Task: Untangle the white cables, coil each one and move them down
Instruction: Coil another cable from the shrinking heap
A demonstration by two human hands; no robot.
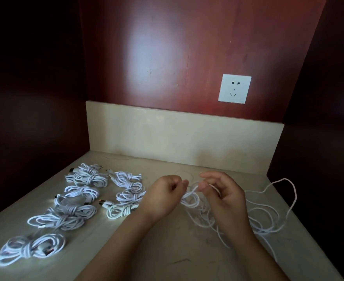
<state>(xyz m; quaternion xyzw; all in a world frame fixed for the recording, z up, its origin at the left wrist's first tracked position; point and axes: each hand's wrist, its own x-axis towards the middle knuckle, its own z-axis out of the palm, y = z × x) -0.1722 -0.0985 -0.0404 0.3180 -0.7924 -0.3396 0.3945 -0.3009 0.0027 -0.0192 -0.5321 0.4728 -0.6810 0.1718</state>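
Observation:
My left hand [165,196] and my right hand [221,194] meet over the middle of the beige counter [167,250]. Between them they hold a small coil of white cable [191,198], the left hand pinching one side, the right hand's fingers hooked through a loop. A loose tangle of white cable [268,218] trails from the coil to the right and spreads toward the counter's right edge. Several coiled, knotted white cables [81,201] lie in two rows on the left half of the counter.
A beige backsplash [177,134] closes the far side, below a dark red wall with a white power socket [234,88]. Dark panels stand on both sides. One strand of cable [272,252] runs toward the counter's near right edge.

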